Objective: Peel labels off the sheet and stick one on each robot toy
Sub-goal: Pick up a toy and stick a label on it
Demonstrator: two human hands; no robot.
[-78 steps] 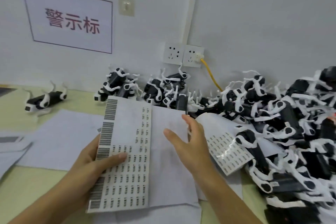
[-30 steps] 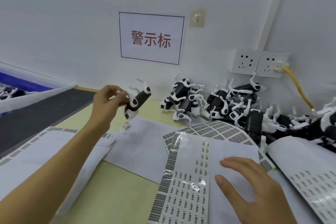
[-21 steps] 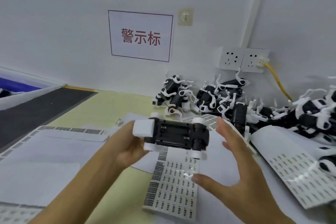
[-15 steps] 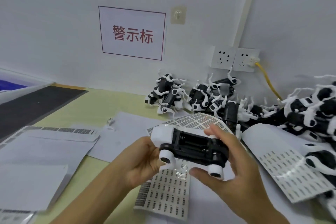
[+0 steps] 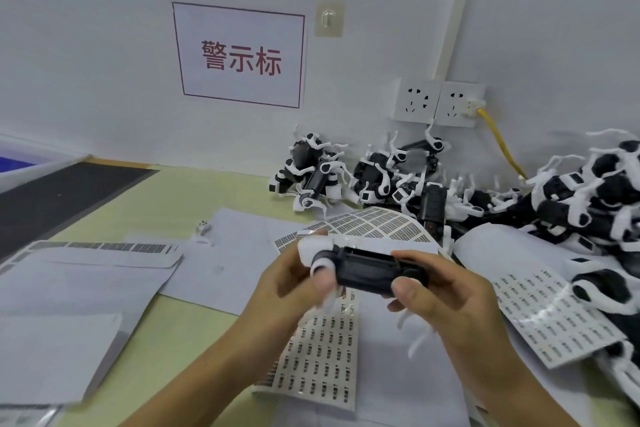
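Pale green bench point(image 5: 180, 198) under a white wall; you held one robot toy point(image 5: 367, 267) above the label sheet point(image 5: 322, 357), left hand point(image 5: 287, 284) curled round its white end, right hand point(image 5: 446, 291) pinching the black body; toy probably light, rigid plastic with thin white legs likely fragile; better gripped by the body; more toys point(image 5: 571, 198) heaped right.

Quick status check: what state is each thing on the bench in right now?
robot toy: held off the table, level, by both hands
left hand: grips toy's white end
right hand: grips toy's black end
label sheet: flat under the hands, labels left
toy pile: heaped by the wall
wall socket: yellow cable plugged in
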